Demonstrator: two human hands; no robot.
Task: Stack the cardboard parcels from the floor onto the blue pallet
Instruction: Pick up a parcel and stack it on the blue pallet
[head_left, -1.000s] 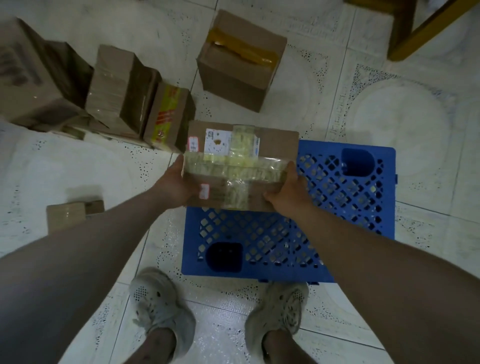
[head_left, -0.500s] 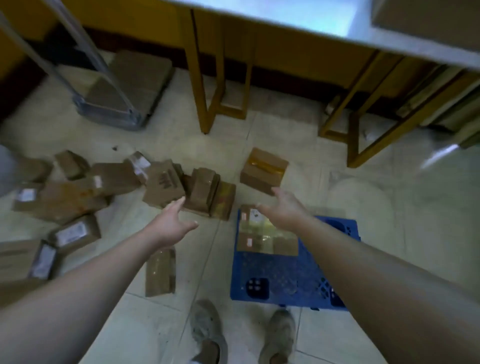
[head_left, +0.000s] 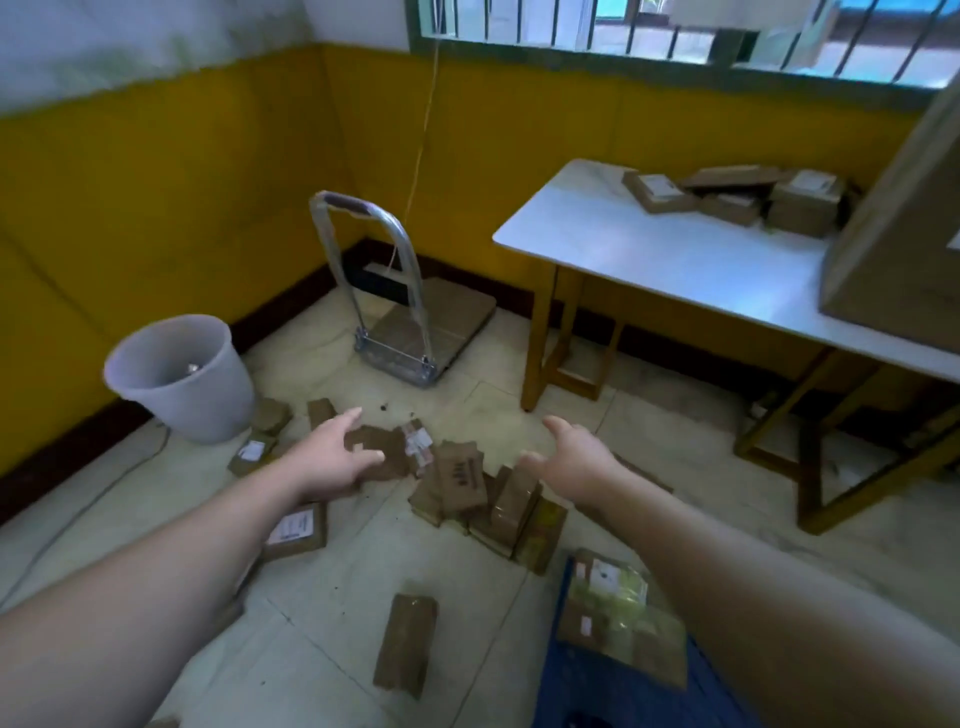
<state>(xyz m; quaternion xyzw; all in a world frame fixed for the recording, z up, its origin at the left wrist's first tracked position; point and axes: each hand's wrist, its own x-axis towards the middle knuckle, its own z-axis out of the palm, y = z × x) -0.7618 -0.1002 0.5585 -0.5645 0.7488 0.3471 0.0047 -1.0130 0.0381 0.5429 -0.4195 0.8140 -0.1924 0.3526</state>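
Floor (head_left: 322, 649) of pale tile fills the lower view. A white worktop (head_left: 649, 249) on yellow legs stands at the right. A large cardboard box (head_left: 904, 244) sits at the worktop's right edge, and several small boxes (head_left: 727, 200) lie near its far edge. Both bare forearms reach forward from the bottom corners, held above the floor.

A folding trolley (head_left: 405, 332) stands by the yellow wall, with a white bucket (head_left: 176, 379) to its left. The blue pallet (head_left: 582, 686) lies at the lower right, partly hidden under the right forearm. One taped parcel (head_left: 618, 618) lies flat on the pallet's far left corner. Loose parcels (head_left: 462, 475) lie in a heap on the floor beyond the pallet, and a long parcel (head_left: 408, 644) lies alone to the pallet's left.

The left hand (head_left: 332, 457) hovers palm down above the heap's left end, its fingers (head_left: 345, 421) spread wide and holding nothing. The right hand (head_left: 576, 457) hovers above the heap's right end, fingers loosely spread, thumb out, empty.
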